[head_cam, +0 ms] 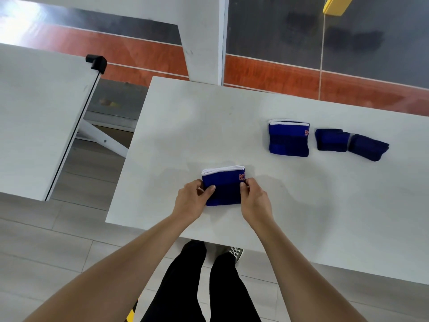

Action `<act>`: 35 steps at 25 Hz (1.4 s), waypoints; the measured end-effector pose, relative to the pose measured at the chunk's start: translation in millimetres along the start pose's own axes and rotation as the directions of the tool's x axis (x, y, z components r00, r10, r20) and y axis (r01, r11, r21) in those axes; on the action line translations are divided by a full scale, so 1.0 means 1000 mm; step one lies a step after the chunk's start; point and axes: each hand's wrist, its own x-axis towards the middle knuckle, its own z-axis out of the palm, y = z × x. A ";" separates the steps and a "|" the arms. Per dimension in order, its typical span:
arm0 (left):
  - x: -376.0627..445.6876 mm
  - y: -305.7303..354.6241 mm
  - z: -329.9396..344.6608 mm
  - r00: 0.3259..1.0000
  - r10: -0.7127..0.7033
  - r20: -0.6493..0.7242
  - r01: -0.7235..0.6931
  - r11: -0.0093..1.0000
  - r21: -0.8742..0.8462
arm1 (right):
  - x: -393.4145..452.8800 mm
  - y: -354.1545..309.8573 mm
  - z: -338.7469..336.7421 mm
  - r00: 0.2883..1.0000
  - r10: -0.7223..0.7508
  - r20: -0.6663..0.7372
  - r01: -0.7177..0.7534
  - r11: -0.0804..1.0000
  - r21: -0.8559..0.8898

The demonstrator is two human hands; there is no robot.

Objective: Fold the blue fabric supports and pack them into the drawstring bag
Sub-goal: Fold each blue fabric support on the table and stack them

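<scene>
A folded blue fabric support (224, 187) with a white top edge and a small red logo lies on the white table (301, 205) near its front left. My left hand (193, 201) pinches its left side, and my right hand (254, 201) pinches its right side. A second folded blue support (289, 138) with the same white edge rests farther right. Beside it lie two smaller dark blue folded supports (332, 140), (368, 147), touching each other. No drawstring bag is in view.
A second white table (34, 117) stands to the left across a gap, with a black clamp (97, 62) at its far corner. A white post (204, 43) rises behind the table. My legs and a shoe (235, 252) show below the front edge.
</scene>
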 end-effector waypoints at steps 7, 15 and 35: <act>0.002 0.008 0.008 0.975 -0.122 -0.186 0.150 0.978 0.146 | 0.012 -0.005 0.012 0.984 0.133 -0.120 -0.134 0.991 0.000; 0.005 0.023 0.019 0.964 -0.223 -0.145 0.242 0.961 0.133 | 0.001 -0.014 0.010 0.946 0.277 -0.169 -0.281 0.960 0.002; 0.057 0.186 0.074 0.998 0.044 -0.045 -0.048 0.994 -0.101 | 0.078 0.017 -0.152 0.954 0.218 -0.206 -0.123 0.911 0.393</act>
